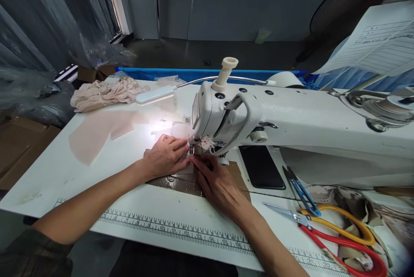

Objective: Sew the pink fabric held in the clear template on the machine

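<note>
Both hands are in tight at the presser foot (195,149) of the sewing machine (258,117). The left hand (166,156) lies flat, fingers together, pressing a pale fabric piece (173,132) down just left of the foot; nothing is gripped, it's a flat palm hold. The right hand (218,184) comes in from in front of the foot, fingers stretched forward with tips right at it, seemingly pinching or steering a fabric edge, though whether it truly grips I cannot tell.

To do this well, I'd judge: keep fingertips beside the needle line, never under it, hold the cloth flat and let both hands feed evenly.

The lamp (155,94) glares white just behind the left hand, washing out the fabric there. The needle itself is hidden behind the machine head, and a frilly bit (206,142) at the foot is too small to read.

Right of the foot lie blue snips (302,193) and red-and-yellow scissors (339,234), the handles half over a cloth heap. Far left of the machine sits a lace bundle (103,92). A printed ruler (181,231) runs along the table (48,173) edge nearest the person
</note>
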A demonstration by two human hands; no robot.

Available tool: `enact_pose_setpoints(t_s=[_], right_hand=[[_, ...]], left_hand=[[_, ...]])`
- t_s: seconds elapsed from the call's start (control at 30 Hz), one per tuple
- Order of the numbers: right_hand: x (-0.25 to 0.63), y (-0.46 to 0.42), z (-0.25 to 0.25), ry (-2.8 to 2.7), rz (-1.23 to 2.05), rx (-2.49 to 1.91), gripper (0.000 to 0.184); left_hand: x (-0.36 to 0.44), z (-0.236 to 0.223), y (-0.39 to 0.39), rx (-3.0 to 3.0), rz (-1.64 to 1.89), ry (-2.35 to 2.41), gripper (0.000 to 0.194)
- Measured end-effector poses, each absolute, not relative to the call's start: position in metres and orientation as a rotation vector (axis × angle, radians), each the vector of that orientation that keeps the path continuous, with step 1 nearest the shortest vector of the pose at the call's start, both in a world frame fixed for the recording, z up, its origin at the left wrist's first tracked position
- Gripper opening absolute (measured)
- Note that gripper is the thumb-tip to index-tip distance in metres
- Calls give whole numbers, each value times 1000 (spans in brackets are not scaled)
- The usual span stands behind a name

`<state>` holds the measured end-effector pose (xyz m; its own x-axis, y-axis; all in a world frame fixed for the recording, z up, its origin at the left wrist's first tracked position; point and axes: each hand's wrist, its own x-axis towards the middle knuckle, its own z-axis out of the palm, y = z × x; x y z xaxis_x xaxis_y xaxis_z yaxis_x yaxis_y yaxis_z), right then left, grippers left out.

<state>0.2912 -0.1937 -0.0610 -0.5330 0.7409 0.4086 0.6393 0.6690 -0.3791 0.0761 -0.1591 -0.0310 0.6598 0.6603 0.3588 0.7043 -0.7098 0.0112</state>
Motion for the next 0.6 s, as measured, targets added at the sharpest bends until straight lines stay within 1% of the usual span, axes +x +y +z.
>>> enact_pose_setpoints(t_s=[0.2, 0.4, 0.53, 0.6], right_hand=[[298, -193, -54, -2237, 354, -1148, 36], [297, -190, -45, -2074, 308, -1166, 31], [298, -191, -46, -2129, 321, -1182, 30], [299, -192, -50, -2176, 305, -1188, 30]], left_hand=[[72, -34, -156, -2808, -557, -1254, 33], [70, -35, -156, -2794, -610, -1240, 32], [73, -36, -162, -2702, -752, -1204, 28], [74, -35, -162, -2654, -815, -1194, 30]])
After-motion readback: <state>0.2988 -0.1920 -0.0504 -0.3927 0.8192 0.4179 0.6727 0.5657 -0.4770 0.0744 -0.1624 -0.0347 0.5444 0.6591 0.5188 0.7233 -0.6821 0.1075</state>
